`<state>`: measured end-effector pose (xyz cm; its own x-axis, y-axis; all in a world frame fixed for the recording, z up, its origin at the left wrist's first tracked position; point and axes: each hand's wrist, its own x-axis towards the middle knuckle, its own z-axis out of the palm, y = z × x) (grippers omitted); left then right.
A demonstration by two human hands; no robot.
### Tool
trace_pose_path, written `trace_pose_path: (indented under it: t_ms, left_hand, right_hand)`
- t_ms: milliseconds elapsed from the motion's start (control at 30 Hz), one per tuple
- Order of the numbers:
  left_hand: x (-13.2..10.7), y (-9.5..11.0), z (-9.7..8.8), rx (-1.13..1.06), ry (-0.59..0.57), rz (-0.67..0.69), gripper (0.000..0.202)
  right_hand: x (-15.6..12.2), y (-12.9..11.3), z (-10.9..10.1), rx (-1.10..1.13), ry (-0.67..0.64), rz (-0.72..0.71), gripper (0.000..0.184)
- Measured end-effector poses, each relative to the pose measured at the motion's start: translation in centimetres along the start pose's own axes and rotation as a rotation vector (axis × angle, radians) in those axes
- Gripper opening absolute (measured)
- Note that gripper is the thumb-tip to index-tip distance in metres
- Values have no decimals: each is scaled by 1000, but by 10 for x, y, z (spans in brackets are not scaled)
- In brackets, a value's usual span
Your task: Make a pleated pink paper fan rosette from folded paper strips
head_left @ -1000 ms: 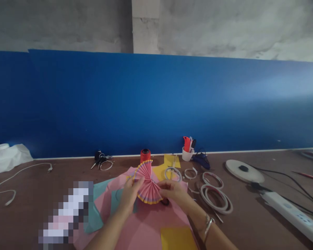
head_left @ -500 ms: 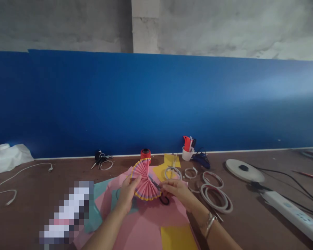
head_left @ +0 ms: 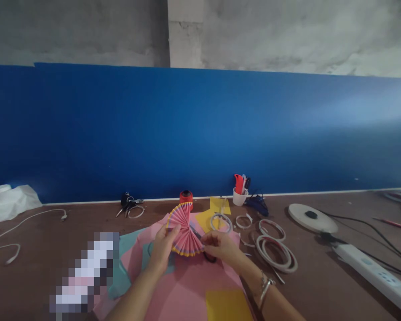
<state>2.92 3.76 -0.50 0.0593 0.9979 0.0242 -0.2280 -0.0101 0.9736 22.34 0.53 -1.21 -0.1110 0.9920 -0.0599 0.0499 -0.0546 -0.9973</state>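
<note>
A pleated pink paper fan (head_left: pixel 184 232) with a yellow and purple edge is held upright above a large pink paper sheet (head_left: pixel 187 290). My left hand (head_left: pixel 163 247) pinches its left side, fingers closed on the pleats. My right hand (head_left: pixel 220 246) grips its right side at the pinched middle, fingers curled. A black scissors handle (head_left: pixel 210 257) shows just under my right hand; whether that hand holds it I cannot tell.
Several tape rings (head_left: pixel 276 247) lie right of the paper. A red spool (head_left: pixel 186 196), a white cup of tools (head_left: pixel 239 192), keys (head_left: pixel 129 205), yellow paper (head_left: pixel 227 305), a white power strip (head_left: pixel 377 278), a round white disc (head_left: pixel 312 218) and a white cable (head_left: pixel 16 229) lie on the brown table.
The fan has shifted slightly left and up, and both hands have re-gripped it. The scissors handle came into view below my right hand.
</note>
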Motion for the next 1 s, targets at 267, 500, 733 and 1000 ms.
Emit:
trace_pose_path:
  t_ms: [267, 500, 733, 1000]
  left_hand:
    - [-2, 0, 1, 43, -7, 7, 39]
    - [-2, 0, 2, 44, 3, -5, 39]
    - [-1, 1, -2, 32, -89, -14, 37]
    - [-3, 3, 1, 179, -247, -7, 29]
  right_hand:
    - [4, 7, -1, 34, 18, 50, 17]
    - [2, 4, 3, 63, 0, 50, 22]
    - [1, -5, -7, 116, 133, -67, 29]
    - [-3, -17, -18, 65, 254, -257, 25]
